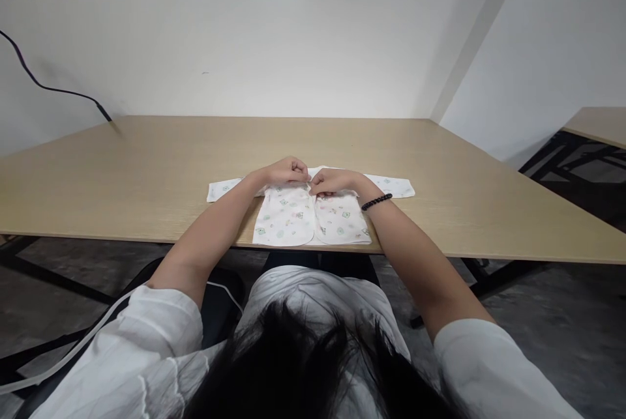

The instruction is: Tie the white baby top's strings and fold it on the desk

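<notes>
A white baby jacket [288, 216] with a small coloured print lies spread on the table, sleeves stretched out to both sides, hem towards me at the table's front edge. Its two front panels meet along a middle opening. At the upper part of that opening, my left hand [288, 171] pinches the cloth with curled fingers. Close beside it, my right hand [333, 181] is closed on the jacket's other front edge, a dark beaded bracelet at the wrist. The fingertips partly hide what they grip, so any fastener there cannot be made out.
The wooden table [147, 158] reaches back to a white wall [293, 54]. A black cable [63, 90] hangs down to the table's far left corner. Another table [596, 124] stands at the right. A white cord [73, 347] runs past my left side.
</notes>
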### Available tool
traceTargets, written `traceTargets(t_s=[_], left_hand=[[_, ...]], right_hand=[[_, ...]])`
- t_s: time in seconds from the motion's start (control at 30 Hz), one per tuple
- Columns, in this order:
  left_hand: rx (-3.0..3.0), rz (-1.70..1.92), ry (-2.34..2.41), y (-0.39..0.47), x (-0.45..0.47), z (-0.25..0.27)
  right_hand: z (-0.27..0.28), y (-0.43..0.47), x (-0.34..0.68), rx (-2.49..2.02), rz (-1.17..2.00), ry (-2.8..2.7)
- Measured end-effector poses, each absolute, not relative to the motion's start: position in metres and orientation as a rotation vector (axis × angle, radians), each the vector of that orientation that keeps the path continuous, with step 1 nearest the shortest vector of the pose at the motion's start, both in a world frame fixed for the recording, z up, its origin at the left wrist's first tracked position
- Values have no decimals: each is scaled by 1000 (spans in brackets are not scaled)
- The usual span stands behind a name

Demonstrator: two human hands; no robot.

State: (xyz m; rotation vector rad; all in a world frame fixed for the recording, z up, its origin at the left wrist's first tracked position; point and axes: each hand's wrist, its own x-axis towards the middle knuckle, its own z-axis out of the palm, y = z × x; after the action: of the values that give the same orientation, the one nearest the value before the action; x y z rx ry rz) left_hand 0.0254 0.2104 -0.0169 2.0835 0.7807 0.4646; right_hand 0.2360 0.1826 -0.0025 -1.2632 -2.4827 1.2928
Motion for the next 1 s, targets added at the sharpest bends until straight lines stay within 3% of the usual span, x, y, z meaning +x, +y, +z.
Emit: traceTargets(t_s=[0.23, 1.0], left_hand=[[2080, 249, 825, 203, 32, -13], [1996, 253, 943, 204, 35, -16]], right_hand=[[1, 185, 242, -1277, 1343, -2446], [-6, 190, 243, -1275, 1375, -2416]])
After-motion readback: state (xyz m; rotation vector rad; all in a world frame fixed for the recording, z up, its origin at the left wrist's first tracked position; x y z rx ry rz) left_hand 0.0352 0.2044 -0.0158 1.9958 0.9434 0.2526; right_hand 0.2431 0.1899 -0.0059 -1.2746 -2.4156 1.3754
